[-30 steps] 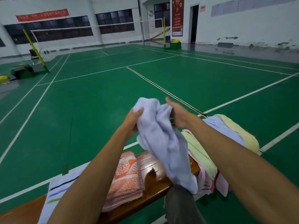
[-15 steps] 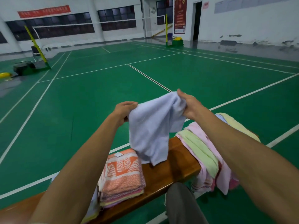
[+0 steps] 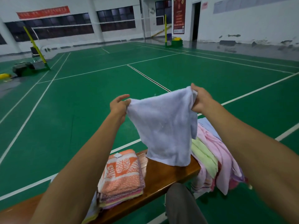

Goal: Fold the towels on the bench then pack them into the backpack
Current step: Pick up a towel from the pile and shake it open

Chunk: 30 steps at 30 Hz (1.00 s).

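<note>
I hold a pale lavender towel (image 3: 163, 126) stretched between both hands above the wooden bench (image 3: 163, 173). My left hand (image 3: 119, 105) pinches its upper left corner, the remaining fingers extended forward. My right hand (image 3: 201, 101) grips the upper right corner, fingers curled into the bunched cloth. The towel hangs down with its lower edge at or just above the bench top; I cannot tell whether it touches.

On the bench to the left lies a stack of folded towels (image 3: 123, 180), the top one orange with white leaf motifs and a small white tag whose print is too small to read. At the bench's right end, a heap of unfolded towels (image 3: 215, 160) in pink, light green and pale blue drapes over the edge. My trouser leg (image 3: 181, 206) shows below the bench.

Beyond is green court flooring (image 3: 97, 102) with white lines. A red banner (image 3: 43, 12) and a dark red poster (image 3: 179, 15) carry writing that is illegible. The backpack is not seen.
</note>
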### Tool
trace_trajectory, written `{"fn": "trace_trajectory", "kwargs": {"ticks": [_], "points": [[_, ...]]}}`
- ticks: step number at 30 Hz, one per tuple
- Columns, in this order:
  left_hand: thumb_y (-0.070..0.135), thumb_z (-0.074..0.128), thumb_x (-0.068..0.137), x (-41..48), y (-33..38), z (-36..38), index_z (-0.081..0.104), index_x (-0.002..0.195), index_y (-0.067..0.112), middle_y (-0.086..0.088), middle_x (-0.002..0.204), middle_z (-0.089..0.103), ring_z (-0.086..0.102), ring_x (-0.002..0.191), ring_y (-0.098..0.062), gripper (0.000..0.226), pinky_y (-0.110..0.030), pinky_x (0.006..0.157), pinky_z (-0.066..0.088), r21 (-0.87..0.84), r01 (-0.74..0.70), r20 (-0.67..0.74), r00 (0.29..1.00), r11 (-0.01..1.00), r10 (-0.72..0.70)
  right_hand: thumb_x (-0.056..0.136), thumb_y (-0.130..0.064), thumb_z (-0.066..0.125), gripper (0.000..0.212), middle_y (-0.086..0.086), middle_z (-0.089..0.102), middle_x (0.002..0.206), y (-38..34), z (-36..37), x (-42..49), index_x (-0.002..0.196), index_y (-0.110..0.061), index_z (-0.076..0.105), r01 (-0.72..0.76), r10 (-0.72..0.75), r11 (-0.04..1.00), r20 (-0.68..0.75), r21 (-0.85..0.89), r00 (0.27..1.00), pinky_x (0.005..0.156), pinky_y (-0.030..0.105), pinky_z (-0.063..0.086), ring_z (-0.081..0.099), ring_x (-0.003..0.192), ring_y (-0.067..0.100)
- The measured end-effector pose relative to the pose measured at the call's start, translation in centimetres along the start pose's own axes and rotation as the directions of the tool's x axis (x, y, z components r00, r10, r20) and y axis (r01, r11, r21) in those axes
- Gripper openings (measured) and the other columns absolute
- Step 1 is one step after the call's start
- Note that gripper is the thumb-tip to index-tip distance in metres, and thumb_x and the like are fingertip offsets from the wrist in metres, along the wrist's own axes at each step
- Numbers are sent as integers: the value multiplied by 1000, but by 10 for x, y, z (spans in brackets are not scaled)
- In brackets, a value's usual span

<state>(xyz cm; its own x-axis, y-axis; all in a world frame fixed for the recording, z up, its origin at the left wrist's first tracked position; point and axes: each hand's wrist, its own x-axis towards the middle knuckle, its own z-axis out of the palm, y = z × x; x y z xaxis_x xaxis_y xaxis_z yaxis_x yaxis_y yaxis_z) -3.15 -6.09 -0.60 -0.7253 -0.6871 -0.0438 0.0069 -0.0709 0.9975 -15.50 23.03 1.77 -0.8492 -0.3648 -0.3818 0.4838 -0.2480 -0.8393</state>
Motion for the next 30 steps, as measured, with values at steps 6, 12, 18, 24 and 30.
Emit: {"fn": "trace_trajectory", "kwargs": {"ticks": [6, 12, 18, 24, 30], "points": [[-2, 73, 86, -4, -12, 4, 72, 114, 12, -14, 98, 72, 65, 81, -23, 31, -30, 73, 55, 80, 43, 15, 999, 996, -45, 99, -47, 58, 38, 10, 71, 86, 10, -8, -5, 91, -10, 65, -42, 62, 986, 116, -160, 991, 76, 36, 55, 70, 78, 25], [12, 69, 92, -7, -7, -3, 74, 105, 16, -8, 94, 70, 61, 72, -20, 14, -31, 66, 56, 193, 125, 51, 989, 973, -137, 98, -28, 64, 24, 10, 71, 102, 3, -12, -7, 107, -6, 65, -56, 130, 896, 140, -441, 982, 74, 39, 56, 67, 84, 24], [12, 71, 93, 4, 17, -19, 73, 110, 14, -6, 111, 69, 62, 94, -20, 18, -31, 74, 55, -42, 68, 109, 992, 997, -63, 73, -21, 91, 59, 15, 74, 105, -7, -9, 10, 118, 4, 63, 142, -174, 954, -102, -263, 979, 77, 42, 62, 75, 88, 29], [-15, 55, 89, 7, 31, -24, 69, 122, 9, -15, 107, 60, 60, 87, -24, 43, -30, 72, 57, 56, -54, 252, 967, 997, 38, 75, -33, 89, 77, 11, 58, 135, -21, -10, 17, 133, 0, 50, 121, -293, 872, -310, -474, 904, 101, 46, 52, 62, 113, 34], [-7, 55, 83, 7, 24, -25, 69, 110, 4, -12, 105, 66, 62, 97, -28, 32, -34, 82, 50, 701, -398, 325, 917, 592, 231, 72, -14, 90, 82, 11, 54, 137, -28, 2, 6, 138, 9, 45, 202, -247, 859, -35, -470, 968, 96, 38, 55, 64, 109, 28]]}}
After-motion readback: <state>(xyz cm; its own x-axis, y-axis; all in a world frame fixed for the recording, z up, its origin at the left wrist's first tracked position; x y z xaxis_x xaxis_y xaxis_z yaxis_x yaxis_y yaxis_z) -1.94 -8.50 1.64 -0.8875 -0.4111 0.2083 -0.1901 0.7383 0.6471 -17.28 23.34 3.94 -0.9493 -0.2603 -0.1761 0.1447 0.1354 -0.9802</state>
